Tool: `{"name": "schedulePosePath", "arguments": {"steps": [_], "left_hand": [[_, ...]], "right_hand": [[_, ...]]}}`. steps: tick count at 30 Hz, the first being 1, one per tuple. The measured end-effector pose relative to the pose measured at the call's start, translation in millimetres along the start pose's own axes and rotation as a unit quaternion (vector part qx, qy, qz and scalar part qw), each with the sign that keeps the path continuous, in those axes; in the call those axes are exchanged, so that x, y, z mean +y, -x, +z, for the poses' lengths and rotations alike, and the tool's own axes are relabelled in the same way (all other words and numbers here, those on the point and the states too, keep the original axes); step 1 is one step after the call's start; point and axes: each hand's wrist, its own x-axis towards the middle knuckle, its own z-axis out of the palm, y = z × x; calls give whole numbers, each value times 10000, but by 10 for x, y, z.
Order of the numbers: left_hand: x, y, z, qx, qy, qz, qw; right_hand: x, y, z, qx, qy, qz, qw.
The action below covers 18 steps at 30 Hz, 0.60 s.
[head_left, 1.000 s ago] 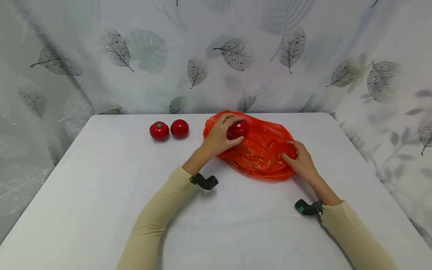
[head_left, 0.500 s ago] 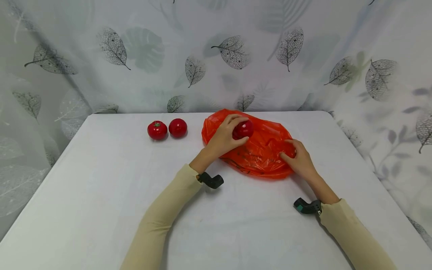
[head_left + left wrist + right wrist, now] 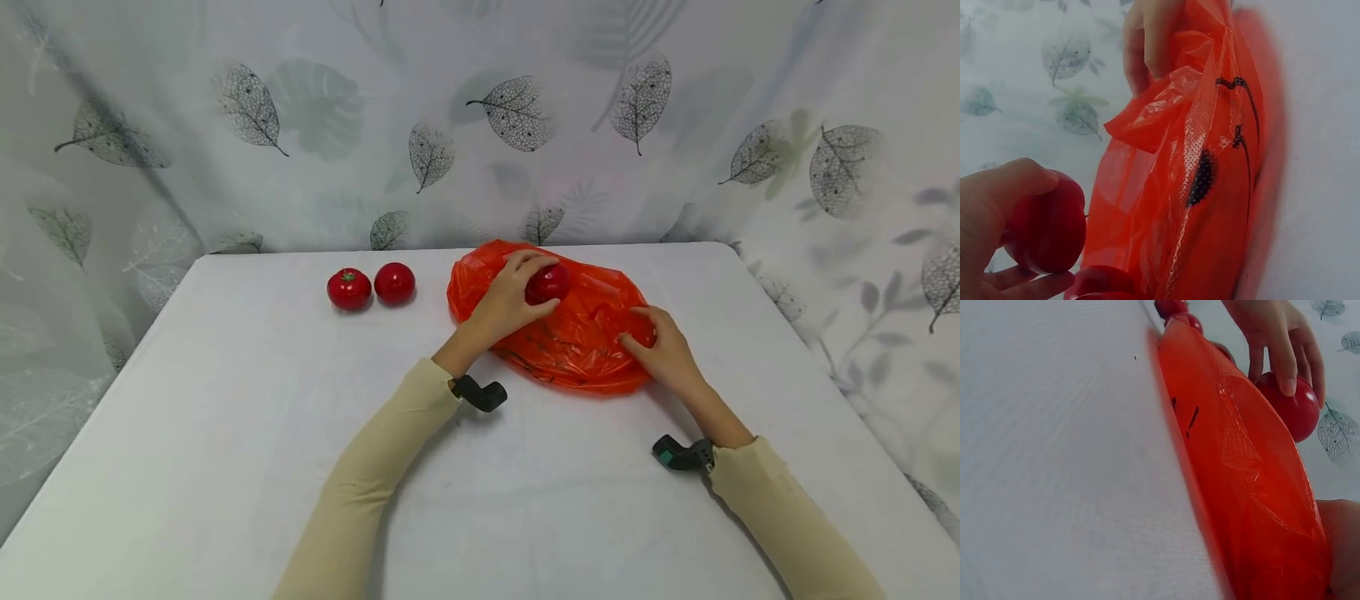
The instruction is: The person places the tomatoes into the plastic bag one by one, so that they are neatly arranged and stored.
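Observation:
My left hand holds a glossy dark red apple between thumb and fingers, over the red plastic bag. A short stem shows on the apple in the left wrist view. Below it, another round red fruit is partly hidden at the bag. My right hand grips the bag's right end, thumb and fingers curled at its edge. In the right wrist view the bag stands up between that hand and the apple.
Left of the bag, a tomato with a green top sits beside a smooth red fruit near the back edge of the white table. A leaf-patterned curtain hangs behind the table.
My left hand has carried the apple a little to the right, farther over the bag. My right hand stays at the bag's right end.

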Motion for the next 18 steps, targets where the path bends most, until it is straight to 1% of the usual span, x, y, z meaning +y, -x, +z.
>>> {"name": "schedulePosePath", "arguments": {"steps": [6, 11, 18], "left_hand": [[4, -10, 46, -124, -44, -134, 9998], [-2, -17, 103, -230, -66, -185, 9995], [-18, -94, 177, -360, -105, -340, 9987]], "right_hand": [[-4, 14, -1, -60, 45, -17, 10000], [-1, 49, 10, -49, 45, -5, 10000], [-15, 32, 6, -20, 64, -62, 10000]]}}
